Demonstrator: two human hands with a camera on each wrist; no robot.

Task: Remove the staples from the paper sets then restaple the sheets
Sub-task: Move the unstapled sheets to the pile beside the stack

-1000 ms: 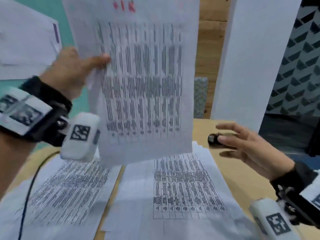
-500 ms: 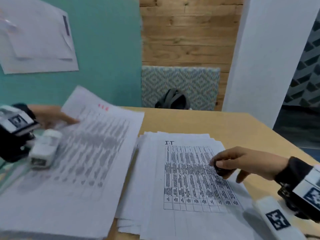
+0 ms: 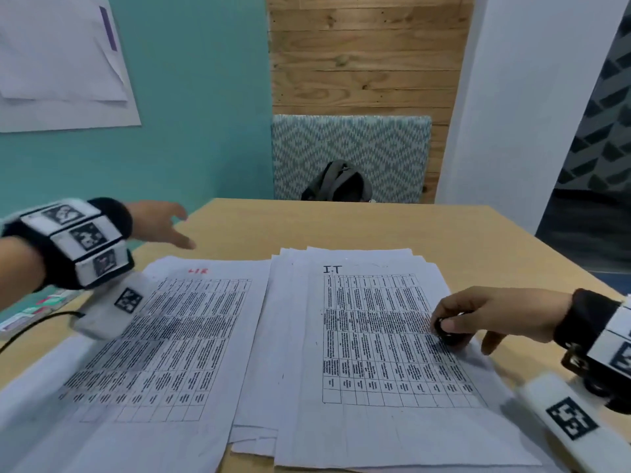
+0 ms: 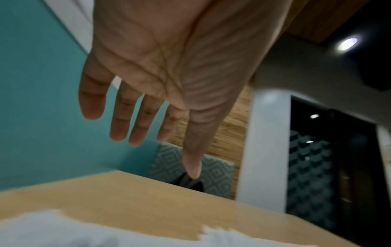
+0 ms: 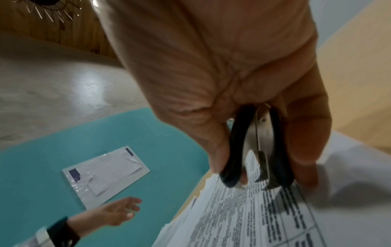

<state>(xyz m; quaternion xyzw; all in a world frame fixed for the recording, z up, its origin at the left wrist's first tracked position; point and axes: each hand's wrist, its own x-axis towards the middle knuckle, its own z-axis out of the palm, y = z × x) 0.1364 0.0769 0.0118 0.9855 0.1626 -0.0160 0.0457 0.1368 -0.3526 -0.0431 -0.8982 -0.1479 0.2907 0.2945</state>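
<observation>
Now right hand (image 3: 491,315) is pinching staple remover (image 5: 257,147) over right paper stack (image 3: 375,336), while left hand (image 3: 160,223) is hovering empty, fingers spread, farther off.

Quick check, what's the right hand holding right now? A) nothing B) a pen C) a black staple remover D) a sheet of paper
C: the right hand pinches a black staple remover between thumb and fingers, its metal jaws pointing down at the right paper stack.

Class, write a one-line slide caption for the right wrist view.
Right hand grips a black staple remover over the printed sheets.
</observation>
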